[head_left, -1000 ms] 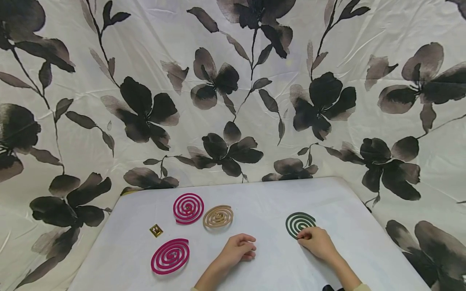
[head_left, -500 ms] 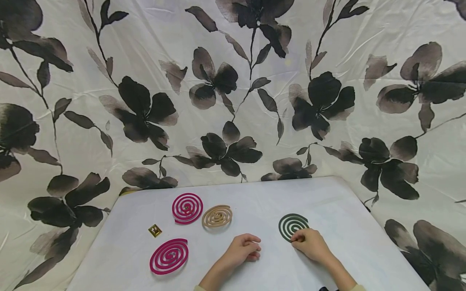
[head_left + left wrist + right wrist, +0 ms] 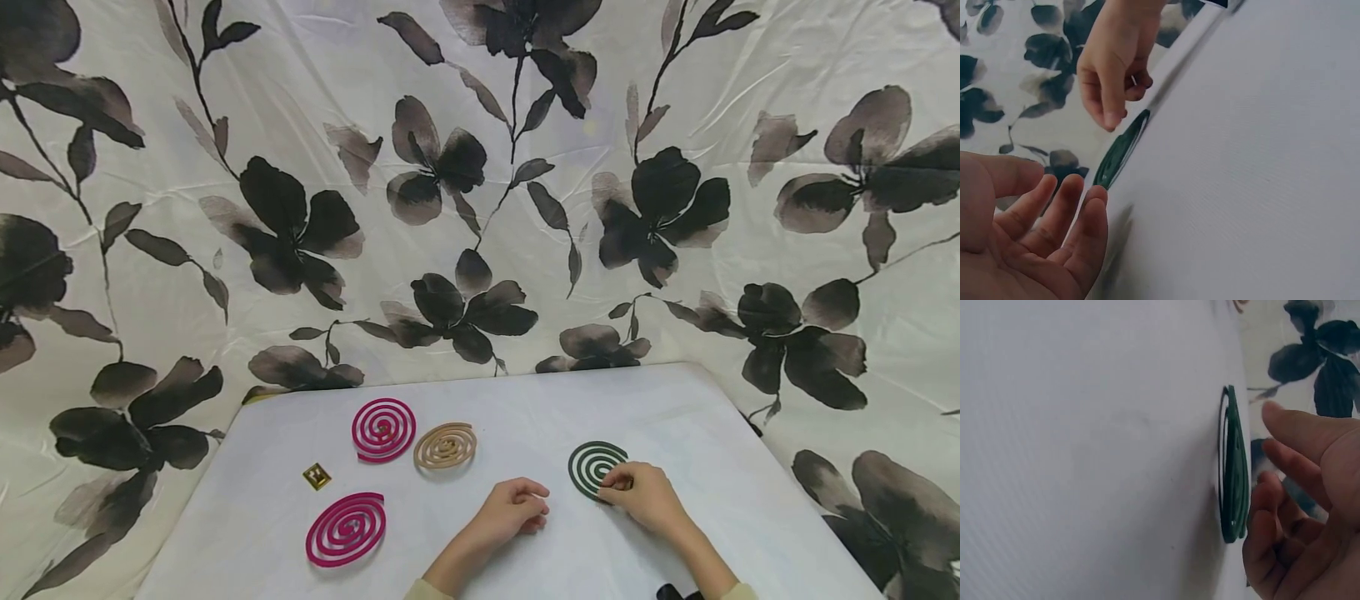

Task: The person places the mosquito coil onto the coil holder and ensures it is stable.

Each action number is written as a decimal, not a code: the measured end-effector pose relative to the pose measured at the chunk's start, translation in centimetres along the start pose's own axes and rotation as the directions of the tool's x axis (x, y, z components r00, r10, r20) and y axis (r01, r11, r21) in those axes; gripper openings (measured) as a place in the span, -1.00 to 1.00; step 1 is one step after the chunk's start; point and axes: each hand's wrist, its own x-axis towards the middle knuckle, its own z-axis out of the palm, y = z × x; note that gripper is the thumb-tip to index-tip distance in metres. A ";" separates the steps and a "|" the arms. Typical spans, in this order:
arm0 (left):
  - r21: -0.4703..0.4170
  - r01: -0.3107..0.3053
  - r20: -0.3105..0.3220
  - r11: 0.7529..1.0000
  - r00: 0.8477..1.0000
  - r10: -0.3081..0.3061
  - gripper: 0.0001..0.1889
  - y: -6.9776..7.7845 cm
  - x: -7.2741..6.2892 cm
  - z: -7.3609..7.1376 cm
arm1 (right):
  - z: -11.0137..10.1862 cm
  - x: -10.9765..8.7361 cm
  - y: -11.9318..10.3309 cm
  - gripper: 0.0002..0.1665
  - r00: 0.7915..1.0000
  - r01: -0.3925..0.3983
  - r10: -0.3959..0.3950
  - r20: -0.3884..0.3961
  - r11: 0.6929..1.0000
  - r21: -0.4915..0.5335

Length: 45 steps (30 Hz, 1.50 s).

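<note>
A green mosquito coil (image 3: 591, 468) lies flat on the white table, seen nearly edge-on in the right wrist view. My right hand (image 3: 643, 500) is over its near right edge. In the right wrist view the thumb and fingers of that hand stand apart just beside the coil (image 3: 1234, 469), with nothing gripped between them. To the left of it, my left hand (image 3: 512, 512) hovers low over the table, palm turned inward, fingers loosely bent and holding nothing. The left wrist view has the coil (image 3: 1120, 150) beyond the left fingertips and beneath the right hand's.
Left on the table (image 3: 517, 417) are two pink spiral coils, one at the back (image 3: 383, 430) and one nearer (image 3: 346, 530). Beside the back one sits a tan coil (image 3: 445, 446). A small golden square piece (image 3: 317, 477) lies between the pink ones. Floral cloth (image 3: 450, 208) hangs behind.
The green coil has shifted left across the table with my right hand on it, and the right fingers have now parted from it. My left hand has drifted a little right.
</note>
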 end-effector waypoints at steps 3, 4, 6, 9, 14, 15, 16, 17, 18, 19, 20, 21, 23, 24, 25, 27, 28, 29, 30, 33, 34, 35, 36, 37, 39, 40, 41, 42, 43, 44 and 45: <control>0.013 -0.014 0.002 1.000 1.000 0.014 -0.78 0.4 0.6 0.3 | -0.6 0.2 0.4 -0.81 0.999 -0.022 0.021 -0.048 0.999 -0.025; 0.012 -0.013 0.003 1.000 1.000 0.013 -0.78 0.5 0.8 0.4 | -0.8 0.3 0.5 -0.76 0.998 -0.026 0.024 -0.062 0.999 -0.037; 0.018 -0.009 0.006 1.000 1.000 0.009 -0.78 0.9 1.2 0.6 | -0.9 0.5 0.9 -0.66 0.997 -0.036 0.032 -0.077 0.998 -0.052; 0.032 -0.003 0.010 0.999 1.000 0.002 -0.78 1.2 1.8 0.8 | -1.0 0.7 1.5 -0.49 0.996 -0.045 0.041 -0.079 0.997 -0.060; 0.068 -0.019 0.000 0.998 1.000 0.019 -0.79 1.3 2.8 1.2 | -0.6 0.9 2.2 -0.33 0.995 -0.070 0.066 -0.074 0.996 -0.055; 0.078 -0.028 -0.001 0.997 1.000 0.028 -0.79 1.3 2.9 1.2 | -0.5 0.9 2.3 -0.31 0.995 -0.076 0.072 -0.074 0.996 -0.055; 0.085 -0.031 -0.003 0.996 1.000 0.031 -0.80 1.3 3.1 1.3 | -0.5 0.9 2.4 -0.29 0.994 -0.083 0.079 -0.073 0.995 -0.054; 0.088 -0.035 -0.004 0.995 0.999 0.035 -0.79 1.3 3.2 1.4 | -0.4 1.0 2.4 -0.28 0.994 -0.089 0.085 -0.074 0.994 -0.055; 0.090 -0.038 -0.006 0.995 0.999 0.038 -0.79 1.4 3.4 1.5 | -0.4 1.0 2.5 -0.26 0.993 -0.094 0.090 -0.076 0.994 -0.056; 0.095 -0.038 -0.007 0.995 0.999 0.039 -0.79 1.4 3.5 1.6 | -0.3 1.0 2.5 -0.26 0.992 -0.101 0.096 -0.080 0.993 -0.057; 0.098 -0.036 -0.011 0.995 0.999 0.038 -0.80 1.4 3.7 1.7 | -0.3 1.0 2.5 -0.25 0.991 -0.107 0.102 -0.083 0.993 -0.057; 0.100 -0.031 -0.014 0.995 0.999 0.032 -0.80 1.5 3.9 1.8 | -0.3 1.0 2.5 -0.24 0.991 -0.110 0.105 -0.086 0.992 -0.060; 0.105 -0.016 -0.026 0.994 0.999 0.019 -0.79 1.6 4.1 2.0 | -0.3 1.1 2.4 -0.23 0.990 -0.119 0.113 -0.085 0.991 -0.065; 0.113 -0.009 -0.030 0.994 0.999 0.013 -0.79 1.6 4.3 2.1 | -0.3 1.1 2.4 -0.23 0.990 -0.123 0.117 -0.083 0.990 -0.067; 0.120 -0.001 -0.037 0.993 0.999 0.006 -0.78 1.6 4.4 2.1 | -0.3 1.2 2.4 -0.22 0.990 -0.126 0.120 -0.080 0.990 -0.068; 0.135 0.017 -0.045 0.991 0.999 -0.011 -0.73 1.6 4.7 2.2 | -0.3 1.2 2.5 -0.22 0.990 -0.127 0.122 -0.075 0.989 -0.072; 0.145 0.025 -0.048 0.989 0.999 -0.018 -0.71 1.6 4.8 2.2 | -0.3 1.2 2.5 -0.21 0.989 -0.131 0.126 -0.073 0.989 -0.072; 0.155 0.035 -0.050 0.987 0.998 -0.027 -0.69 1.5 5.0 2.3 | -0.3 1.2 2.5 -0.21 0.989 -0.133 0.127 -0.072 0.988 -0.073; 0.164 0.044 -0.051 0.985 0.998 -0.036 -0.68 1.5 5.2 2.3 | -0.3 1.2 2.6 -0.21 0.989 -0.134 0.129 -0.073 0.988 -0.075; 0.186 0.067 -0.054 0.980 0.997 -0.058 -0.65 1.3 5.7 2.4 | -0.3 1.1 2.4 -0.21 0.988 -0.140 0.134 -0.077 0.988 -0.073; 0.194 0.071 -0.053 0.978 0.997 -0.062 -0.65 1.4 5.8 2.5 | -0.3 1.1 2.4 -0.21 0.988 -0.141 0.136 -0.076 0.988 -0.070; 0.201 0.075 -0.050 0.977 0.997 -0.067 -0.64 1.3 5.9 2.6 | -0.3 1.1 2.3 -0.21 0.987 -0.144 0.139 -0.076 0.987 -0.067; 0.207 0.079 -0.047 0.975 0.996 -0.071 -0.62 1.3 6.0 2.6 | -0.3 1.1 2.3 -0.22 0.987 -0.147 0.142 -0.076 0.987 -0.063; 0.213 0.081 -0.044 0.974 0.996 -0.073 -0.62 1.3 6.1 2.7 | -0.3 1.1 2.3 -0.22 0.986 -0.151 0.146 -0.076 0.987 -0.057; 0.227 0.078 -0.038 0.971 0.997 -0.072 -0.60 1.3 6.2 2.9 | -0.3 1.0 2.2 -0.24 0.985 -0.156 0.152 -0.076 0.987 -0.047; 0.233 0.075 -0.037 0.969 0.997 -0.069 -0.59 1.3 6.2 2.9 | -0.3 1.0 2.2 -0.24 0.985 -0.159 0.156 -0.075 0.986 -0.041; 0.242 0.070 -0.037 0.968 0.997 -0.063 -0.58 1.2 6.3 3.0 | -0.3 1.0 2.2 -0.25 0.984 -0.162 0.159 -0.078 0.986 -0.036; 0.248 0.066 -0.039 0.967 0.998 -0.058 -0.57 1.2 6.3 3.1 | -0.3 1.0 2.2 -0.25 0.984 -0.162 0.159 -0.079 0.986 -0.029; 0.255 0.056 -0.042 0.965 0.998 -0.046 -0.57 1.2 6.3 3.2 | -0.3 1.0 2.2 -0.25 0.984 -0.163 0.160 -0.081 0.986 -0.022; 0.259 0.045 -0.045 0.965 0.998 -0.035 -0.56 1.2 6.3 3.3 | -0.3 0.9 2.2 -0.25 0.984 -0.160 0.158 -0.082 0.987 -0.013; 0.264 0.034 -0.047 0.964 0.999 -0.023 -0.56 1.2 6.3 3.3 | -0.2 0.9 2.2 -0.25 0.984 -0.159 0.158 -0.085 0.987 -0.005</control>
